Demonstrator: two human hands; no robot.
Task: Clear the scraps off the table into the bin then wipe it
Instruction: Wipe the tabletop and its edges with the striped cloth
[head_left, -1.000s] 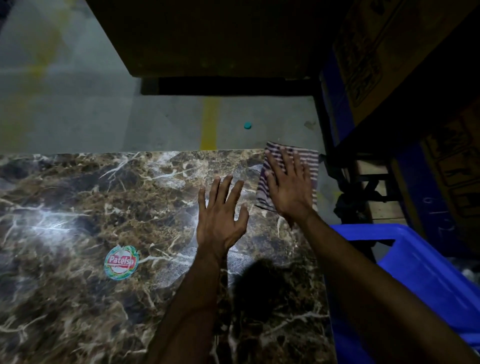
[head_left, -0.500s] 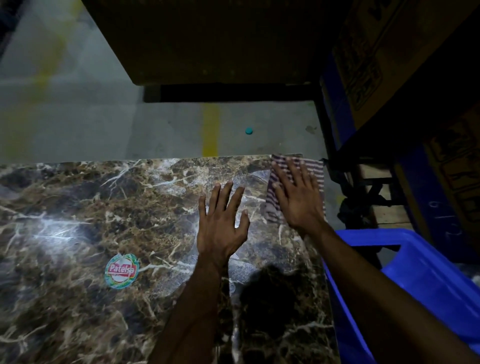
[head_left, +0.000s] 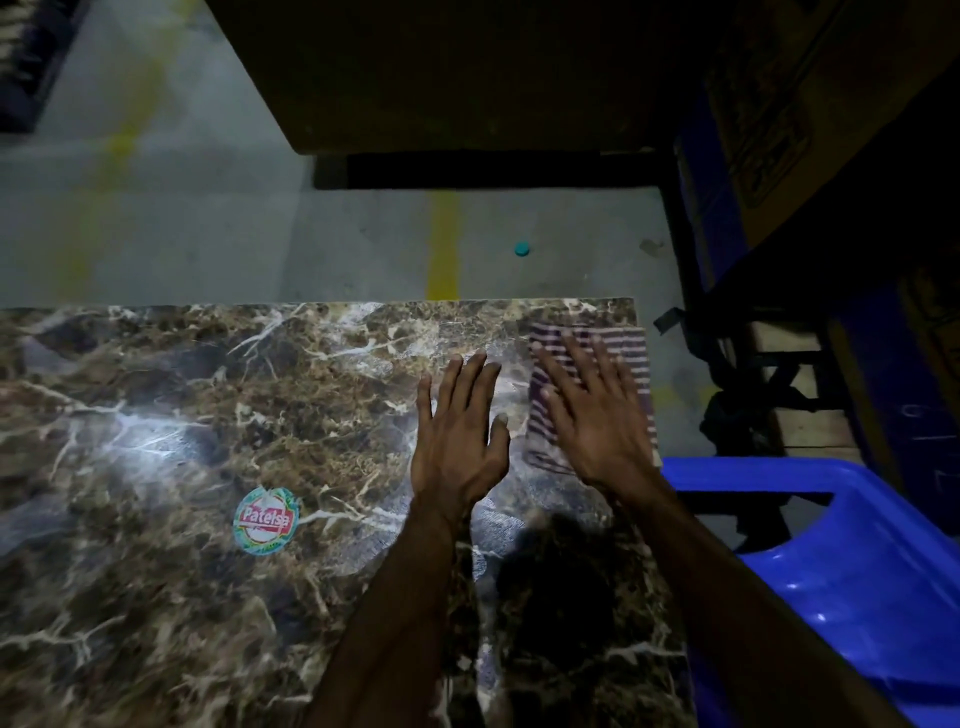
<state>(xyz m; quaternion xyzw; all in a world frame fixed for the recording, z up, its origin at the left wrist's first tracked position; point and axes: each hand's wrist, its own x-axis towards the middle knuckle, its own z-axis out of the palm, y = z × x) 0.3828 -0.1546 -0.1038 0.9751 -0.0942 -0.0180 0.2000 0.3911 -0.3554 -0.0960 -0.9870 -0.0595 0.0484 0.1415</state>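
Pressing flat with spread fingers, the right hand (head_left: 602, 415) pins the striped cloth (head_left: 592, 374) to the far right corner of the marble table (head_left: 208, 415). Just left, the left hand (head_left: 457, 441) lies open on the top, fingers together. A round sticker (head_left: 266, 519) sits nearer left; the blue bin (head_left: 857, 571) stands beside the table's right edge, a teal cap (head_left: 522, 249) on the floor beyond.

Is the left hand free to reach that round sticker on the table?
Probably yes. The left hand lies flat and holds nothing, and bare table lies between it and the sticker.
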